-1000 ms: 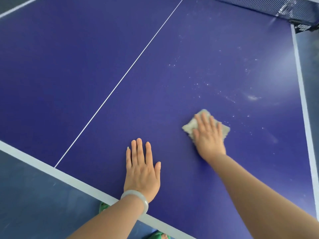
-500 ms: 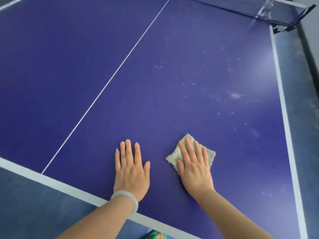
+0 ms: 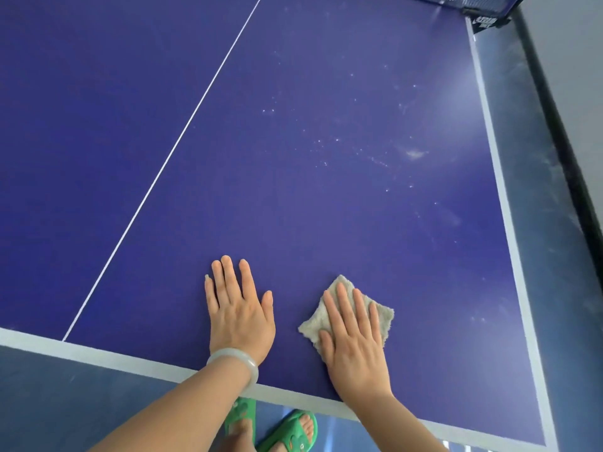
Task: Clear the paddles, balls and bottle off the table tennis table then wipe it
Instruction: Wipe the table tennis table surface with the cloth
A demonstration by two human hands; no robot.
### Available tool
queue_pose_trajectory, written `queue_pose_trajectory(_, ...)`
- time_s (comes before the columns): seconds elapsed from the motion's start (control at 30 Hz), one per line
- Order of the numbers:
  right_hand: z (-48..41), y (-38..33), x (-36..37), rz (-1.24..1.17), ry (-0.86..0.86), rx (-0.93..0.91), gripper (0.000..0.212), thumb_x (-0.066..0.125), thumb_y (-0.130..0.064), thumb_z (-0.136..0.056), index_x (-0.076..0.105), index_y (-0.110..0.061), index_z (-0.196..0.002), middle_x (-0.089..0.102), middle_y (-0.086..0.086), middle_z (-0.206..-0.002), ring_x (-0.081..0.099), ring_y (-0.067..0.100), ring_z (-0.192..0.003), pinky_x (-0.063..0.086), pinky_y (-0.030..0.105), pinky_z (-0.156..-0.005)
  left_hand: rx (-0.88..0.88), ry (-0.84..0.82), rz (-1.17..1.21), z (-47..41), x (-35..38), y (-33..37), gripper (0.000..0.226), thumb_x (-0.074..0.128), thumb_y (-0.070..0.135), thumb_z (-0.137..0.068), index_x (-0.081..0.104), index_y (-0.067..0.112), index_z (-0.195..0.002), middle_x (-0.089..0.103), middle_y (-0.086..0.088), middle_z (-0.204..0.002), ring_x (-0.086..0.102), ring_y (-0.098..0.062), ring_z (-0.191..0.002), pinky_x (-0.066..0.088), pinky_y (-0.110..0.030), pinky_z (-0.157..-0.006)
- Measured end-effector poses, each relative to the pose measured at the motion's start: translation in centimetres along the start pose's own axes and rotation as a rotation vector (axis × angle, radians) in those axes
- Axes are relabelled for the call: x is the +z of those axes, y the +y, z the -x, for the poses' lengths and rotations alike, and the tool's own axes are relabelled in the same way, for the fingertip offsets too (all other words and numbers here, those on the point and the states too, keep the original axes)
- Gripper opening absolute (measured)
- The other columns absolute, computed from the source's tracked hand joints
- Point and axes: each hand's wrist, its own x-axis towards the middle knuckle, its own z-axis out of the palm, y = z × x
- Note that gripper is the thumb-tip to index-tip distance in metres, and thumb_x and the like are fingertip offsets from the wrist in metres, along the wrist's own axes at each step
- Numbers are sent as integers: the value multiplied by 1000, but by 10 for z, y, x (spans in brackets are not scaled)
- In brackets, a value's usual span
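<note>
The blue table tennis table (image 3: 293, 158) fills the view, with a white centre line and white edge bands. My right hand (image 3: 354, 344) lies flat with straight fingers on a small beige cloth (image 3: 383, 316), pressing it onto the tabletop near the front edge. My left hand (image 3: 239, 311) rests flat on the bare surface just left of the cloth, a pale bangle on its wrist. White specks and smears dot the surface on the right half, beyond the cloth. No paddles, balls or bottle are in view.
The net (image 3: 463, 0) and its post (image 3: 486, 19) sit at the far top right. The table's right edge (image 3: 499, 190) borders a dark floor strip. My feet in green sandals (image 3: 290, 430) stand under the front edge.
My right hand has dragged the cloth back toward the front edge, ending beside my left hand. The left hand has stayed flat on the table.
</note>
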Motion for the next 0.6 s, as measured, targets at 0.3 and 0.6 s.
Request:
queue_pose_trajectory(0.3, 32, 53, -8, -7, 58, 542, 64, 10, -43, -97, 25, -22, -155, 10, -1, -163, 10, 24, -151, 7, 47, -122, 23, -29, 41, 2, -5, -4, 70, 22, 47, -98, 25, 2, -152, 19, -27, -157, 13, -42, -148, 13, -55, -120)
queue_pose_trajectory(0.6, 32, 53, -8, -5, 57, 525, 62, 14, -40, -98, 25, -18, -155, 15, 5, -163, 13, 28, -151, 9, 50, -122, 105, -23, 331, 0, -21, 22, 62, 51, 32, -98, 30, 9, -151, 19, -14, -160, 10, -31, -150, 4, -41, -123)
